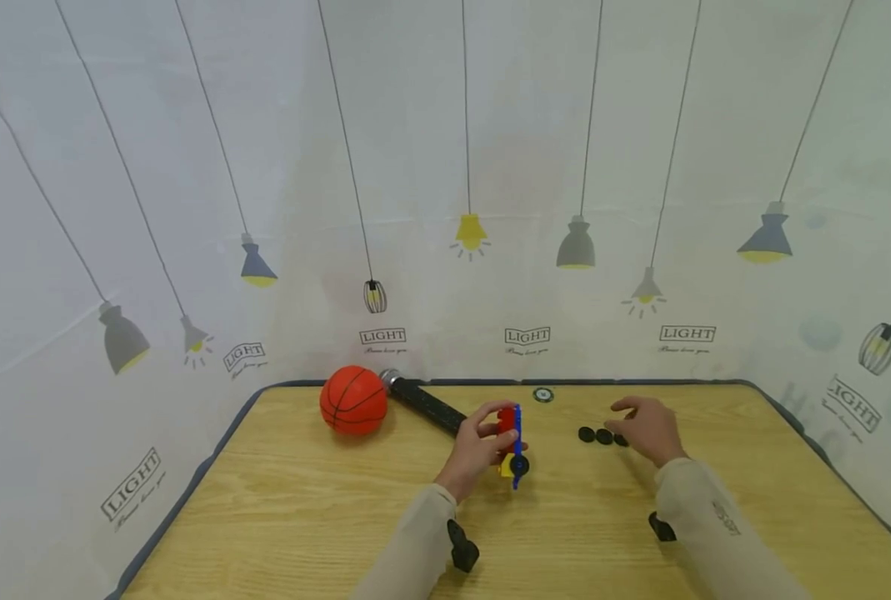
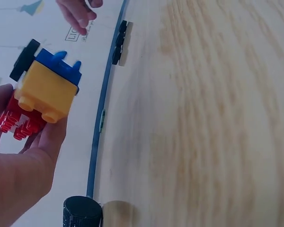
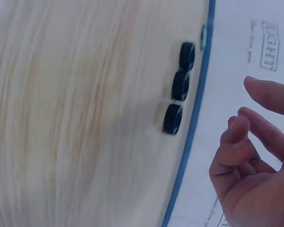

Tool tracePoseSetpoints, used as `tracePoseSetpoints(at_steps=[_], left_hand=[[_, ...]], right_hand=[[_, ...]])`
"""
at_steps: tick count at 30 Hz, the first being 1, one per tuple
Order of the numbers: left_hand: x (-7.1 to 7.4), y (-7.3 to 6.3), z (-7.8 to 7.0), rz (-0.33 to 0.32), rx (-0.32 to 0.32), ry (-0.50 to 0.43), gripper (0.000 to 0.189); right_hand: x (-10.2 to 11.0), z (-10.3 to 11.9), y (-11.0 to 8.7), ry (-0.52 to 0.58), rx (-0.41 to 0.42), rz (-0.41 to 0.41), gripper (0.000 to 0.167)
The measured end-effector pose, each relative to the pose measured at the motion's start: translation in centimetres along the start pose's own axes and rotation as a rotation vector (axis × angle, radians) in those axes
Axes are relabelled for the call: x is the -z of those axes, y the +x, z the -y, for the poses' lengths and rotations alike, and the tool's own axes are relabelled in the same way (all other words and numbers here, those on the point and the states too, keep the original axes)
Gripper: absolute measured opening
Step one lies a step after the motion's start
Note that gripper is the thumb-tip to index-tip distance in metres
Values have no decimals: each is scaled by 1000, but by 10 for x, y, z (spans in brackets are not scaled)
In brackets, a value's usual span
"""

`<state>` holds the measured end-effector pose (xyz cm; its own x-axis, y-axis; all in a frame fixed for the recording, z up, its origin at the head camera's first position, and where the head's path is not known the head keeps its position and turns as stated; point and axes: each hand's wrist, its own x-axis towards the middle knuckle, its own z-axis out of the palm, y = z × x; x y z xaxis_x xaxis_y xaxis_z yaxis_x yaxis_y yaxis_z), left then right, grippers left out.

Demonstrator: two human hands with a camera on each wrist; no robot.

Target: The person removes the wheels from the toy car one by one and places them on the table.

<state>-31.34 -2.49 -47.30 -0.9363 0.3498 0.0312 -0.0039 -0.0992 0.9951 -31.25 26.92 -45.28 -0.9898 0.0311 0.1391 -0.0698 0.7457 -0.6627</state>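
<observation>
Beige sleeves (image 1: 411,546) carry black devices (image 1: 463,548) and dark lettering (image 1: 725,518)

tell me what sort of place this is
Probably a small screened-off indoor workspace: a wooden table stands before pale sheeting printed with hanging lamps, and a red ball sits on the tabletop.

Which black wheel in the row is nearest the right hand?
The lowest black wheel in the right wrist view; the other two appear higher, farther away.
</observation>
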Motion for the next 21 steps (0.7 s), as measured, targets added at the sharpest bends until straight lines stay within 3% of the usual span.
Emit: tracePoseSetpoints(at_steps=[9,21], left_hand=[[-1,-1,1,-20,4,-23,45],[-4,5,5,-87,41,14,48]], right_hand=[[-15,20,-3,235,147,164,36],[-28,48,-17,346,303,261,23]])
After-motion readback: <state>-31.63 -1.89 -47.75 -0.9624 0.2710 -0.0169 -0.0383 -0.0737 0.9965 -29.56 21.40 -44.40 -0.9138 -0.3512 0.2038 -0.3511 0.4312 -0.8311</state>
